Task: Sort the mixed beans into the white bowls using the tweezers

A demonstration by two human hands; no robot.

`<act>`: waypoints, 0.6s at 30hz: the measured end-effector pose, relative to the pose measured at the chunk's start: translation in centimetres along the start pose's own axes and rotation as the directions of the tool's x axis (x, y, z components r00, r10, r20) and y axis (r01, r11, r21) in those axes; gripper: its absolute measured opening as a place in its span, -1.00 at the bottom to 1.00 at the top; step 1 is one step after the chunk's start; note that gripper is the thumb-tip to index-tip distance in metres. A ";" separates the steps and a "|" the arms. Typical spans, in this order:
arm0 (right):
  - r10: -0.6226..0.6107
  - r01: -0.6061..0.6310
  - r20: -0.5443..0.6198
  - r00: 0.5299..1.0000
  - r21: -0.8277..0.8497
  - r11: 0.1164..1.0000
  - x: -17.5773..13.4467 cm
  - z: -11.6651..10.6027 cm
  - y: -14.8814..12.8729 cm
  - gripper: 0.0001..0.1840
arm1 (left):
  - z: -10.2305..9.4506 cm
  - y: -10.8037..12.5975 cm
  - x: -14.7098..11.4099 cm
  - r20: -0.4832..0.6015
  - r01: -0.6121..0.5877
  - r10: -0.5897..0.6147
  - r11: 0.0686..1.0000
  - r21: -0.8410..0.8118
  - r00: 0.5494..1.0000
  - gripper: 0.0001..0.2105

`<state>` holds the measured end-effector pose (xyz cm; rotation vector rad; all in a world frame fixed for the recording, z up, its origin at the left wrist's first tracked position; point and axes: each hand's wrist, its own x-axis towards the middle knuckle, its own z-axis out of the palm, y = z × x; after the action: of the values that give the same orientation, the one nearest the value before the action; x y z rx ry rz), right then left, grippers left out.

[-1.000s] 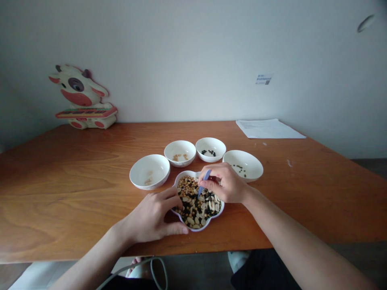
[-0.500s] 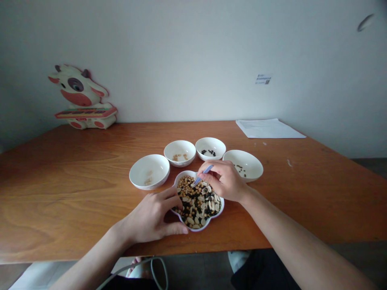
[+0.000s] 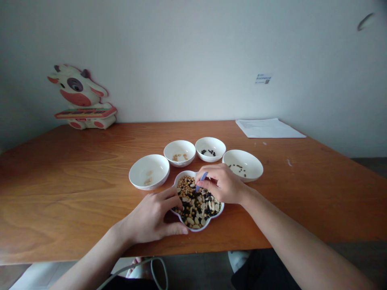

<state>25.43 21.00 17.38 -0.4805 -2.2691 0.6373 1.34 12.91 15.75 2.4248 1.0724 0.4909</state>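
My left hand (image 3: pixel 154 215) curls round the left side of a white, flower-shaped dish (image 3: pixel 196 230), fingers over the rim and thumb along its near edge. Peanuts, yellow beans and black beans lie mixed in it. Above the dish, my right hand (image 3: pixel 222 184) pinches small lavender tweezers (image 3: pixel 201 181), whose tips point down among the beans. Whether the tips hold anything cannot be made out. Beyond the dish, four white bowls stand in an arc: a left bowl (image 3: pixel 143 166) with pale pieces, one (image 3: pixel 179 146) with yellow beans, one (image 3: pixel 211 143) with black beans, and a right bowl (image 3: pixel 250 162) with small greenish-brown beans.
A cow-shaped toy keyboard (image 3: pixel 86 112) stands at the back left of the wooden table (image 3: pixel 75 193). White paper sheets (image 3: pixel 269 129) lie at the back right, against the wall. Below the table's front edge hangs a grey cable (image 3: pixel 154 259).
My right hand has tilted the tweezers more upright and lowered their tips toward the middle of the dish. My left hand and the bowls stay put.
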 end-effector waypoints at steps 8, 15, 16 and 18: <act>0.003 0.001 -0.054 0.999 0.068 0.998 -0.2 -0.4 0.1 -0.83 | 0.0 0.0 0.0 -0.003 -0.012 0.012 1.000 0.005 1.000 -0.61; -0.017 0.014 0.027 0.999 0.076 0.997 -0.1 0.0 -0.1 -0.85 | -0.1 0.0 0.0 0.003 -0.002 0.002 1.000 0.006 1.000 -0.62; -0.016 0.014 0.030 0.999 0.076 0.997 -0.1 0.0 -0.1 -0.84 | -0.1 0.0 0.0 0.003 -0.002 0.002 1.000 0.004 1.000 -0.62; -0.017 0.014 0.034 0.999 0.078 0.997 -0.1 0.0 0.0 -0.84 | -0.1 0.0 0.1 0.003 -0.005 0.005 1.000 -0.002 1.000 -0.63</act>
<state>25.50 20.93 17.30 -0.4170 -2.2685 0.7285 1.36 13.00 15.92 2.4259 1.0644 0.4896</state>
